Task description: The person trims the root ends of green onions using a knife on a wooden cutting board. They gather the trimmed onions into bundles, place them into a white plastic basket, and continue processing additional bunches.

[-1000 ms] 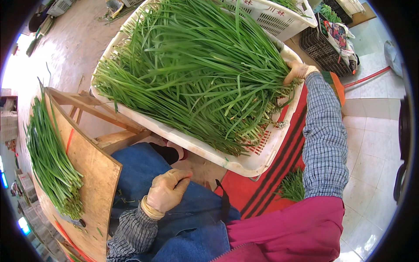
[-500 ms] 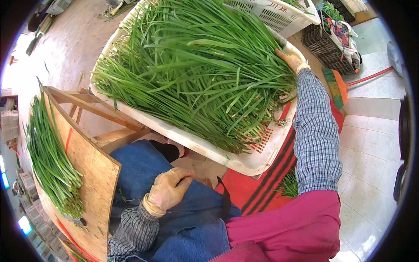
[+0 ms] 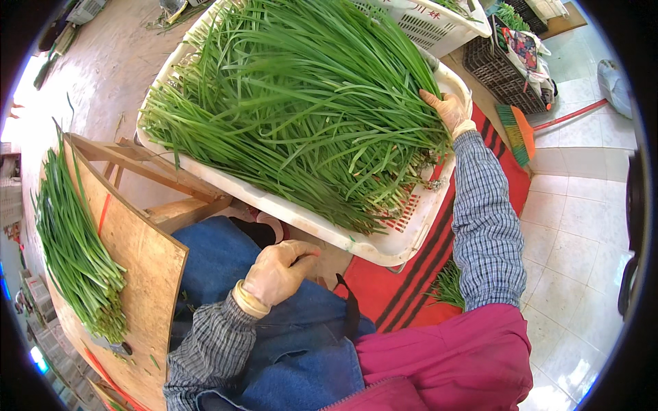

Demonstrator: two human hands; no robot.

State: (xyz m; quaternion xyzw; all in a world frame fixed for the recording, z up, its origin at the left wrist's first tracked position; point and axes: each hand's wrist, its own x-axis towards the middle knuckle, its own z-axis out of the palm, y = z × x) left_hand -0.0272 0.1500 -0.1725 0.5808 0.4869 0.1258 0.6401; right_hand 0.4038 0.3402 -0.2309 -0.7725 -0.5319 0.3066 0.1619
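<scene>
A large white plastic basket (image 3: 322,236) is heaped with long green garlic chives (image 3: 308,103). My right hand (image 3: 449,113), in a thin pale glove, is at the heap's right end, closed round the edge of the leaves; some of its fingers are hidden among them. Over my lap, clear of the basket's near rim, my gloved left hand (image 3: 277,270) is closed, thumb against the curled fingers, with nothing seen in it. On a wooden board at my left lies a separate bunch of chives (image 3: 79,253), its cut ends toward me.
The board (image 3: 147,267) is bordered by wooden framing (image 3: 147,171). A red, black-striped mat (image 3: 411,294) runs under the basket's right side, some loose chives (image 3: 449,284) on it. Beyond are another white basket (image 3: 439,31), a black crate (image 3: 504,72) and a broom (image 3: 517,133).
My left hand has moved right and slightly up, toward the basket's near rim. My right hand has shifted slightly left and toward me along the chives. The view has also shifted a little.
</scene>
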